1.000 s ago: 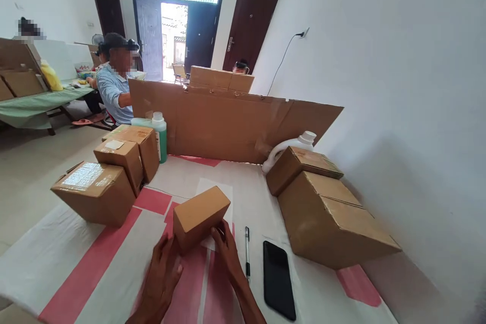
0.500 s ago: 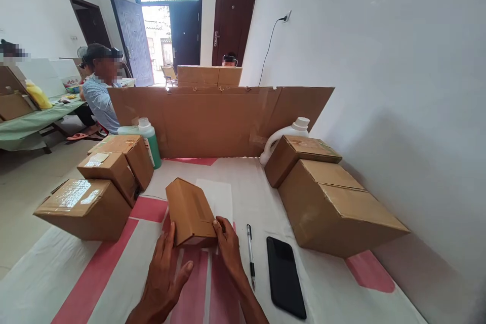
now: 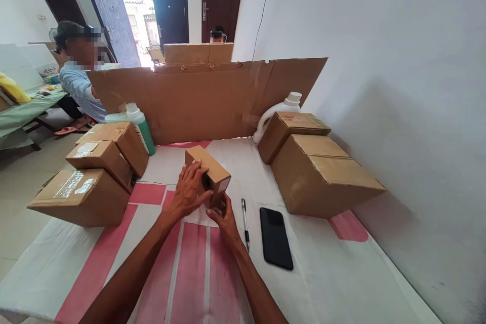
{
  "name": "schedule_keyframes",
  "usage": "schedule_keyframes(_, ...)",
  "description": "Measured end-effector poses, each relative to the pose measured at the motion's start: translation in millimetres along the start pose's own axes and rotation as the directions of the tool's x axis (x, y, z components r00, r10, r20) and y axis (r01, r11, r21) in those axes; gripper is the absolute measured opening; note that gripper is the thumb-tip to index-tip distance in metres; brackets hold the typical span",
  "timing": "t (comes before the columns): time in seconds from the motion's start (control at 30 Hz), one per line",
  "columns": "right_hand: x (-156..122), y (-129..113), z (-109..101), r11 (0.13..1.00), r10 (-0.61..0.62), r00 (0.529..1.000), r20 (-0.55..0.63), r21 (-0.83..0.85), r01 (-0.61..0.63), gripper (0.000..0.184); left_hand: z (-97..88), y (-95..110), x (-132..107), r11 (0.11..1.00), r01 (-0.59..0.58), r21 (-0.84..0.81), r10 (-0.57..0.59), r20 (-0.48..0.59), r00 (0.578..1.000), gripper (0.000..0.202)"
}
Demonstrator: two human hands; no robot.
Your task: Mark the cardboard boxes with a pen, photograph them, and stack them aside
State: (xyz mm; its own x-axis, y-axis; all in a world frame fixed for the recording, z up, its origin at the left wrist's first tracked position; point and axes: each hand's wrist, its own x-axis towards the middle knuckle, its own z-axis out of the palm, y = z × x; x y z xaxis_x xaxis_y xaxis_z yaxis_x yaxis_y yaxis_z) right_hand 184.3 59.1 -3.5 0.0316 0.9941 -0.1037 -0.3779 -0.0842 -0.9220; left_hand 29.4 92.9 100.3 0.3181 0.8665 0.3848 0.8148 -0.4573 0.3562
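We hold a small box (image 3: 212, 172) made of brown card in the middle of the table (image 3: 334, 273), and it sits tipped with one end up. Our left hand (image 3: 188, 192) lies over the top and left side of the small box, with the fingers spread and the thumb pressed on the near end. Our right hand (image 3: 224, 215) grips the near bottom corner of the small box with bent fingers. A white sheet (image 3: 197, 217) peeks out just under the small box. A pen (image 3: 245, 223) lies just to the right of the small box, and a black phone (image 3: 276, 237) lies a bit further right. Further right again is a big box (image 3: 322, 177), with a smaller box (image 3: 292, 131) and a white jug (image 3: 283, 109) behind it. Left of the small box three brown boxes (image 3: 100, 159) sit close together, with a green bottle (image 3: 138, 124) behind them. Behind the small box a long cardboard wall (image 3: 205, 101) stands up. Far off to the left of the small box, past the wall, sits a person in a blue shirt (image 3: 79, 86).
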Motion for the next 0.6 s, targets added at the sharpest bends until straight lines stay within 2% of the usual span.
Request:
schedule_keyframes(0.07, 4, 0, -4, 1.0, 0.012, 0.999, -0.041, -0.003, -0.012, 0.079, -2.6, -2, 14, 0.998, -0.025, 0.059, 0.024, 0.02, 1.0, 0.056)
schedule_keyframes(0.17, 8, -4, -16, 1.0, 0.025, 0.996, -0.088, 0.017, -0.024, 0.058, -10.0, 2, 19, 0.982, -0.069, 0.178, 0.074, -0.02, 0.997, 0.054)
schedule_keyframes(0.3, 7, -15, -30, 0.996, 0.04, 0.994, -0.099, 0.087, -0.032, 0.057, -23.4, 11, 13, 0.949, -0.025, 0.313, 0.052, -0.081, 0.995, 0.051)
schedule_keyframes(0.47, 10, -26, -33, 0.988, 0.053, 0.995, -0.081, 0.149, -0.04, 0.057, -31.9, 17, 20, 0.948, 0.063, 0.312, -0.075, 0.026, 0.997, 0.047)
schedule_keyframes(0.6, 22, -15, -25, 0.994, 0.012, 0.997, -0.079, 0.113, -0.003, 0.063, -24.4, 3, 36, 0.946, 0.169, 0.275, -0.192, 0.058, 0.98, 0.052)
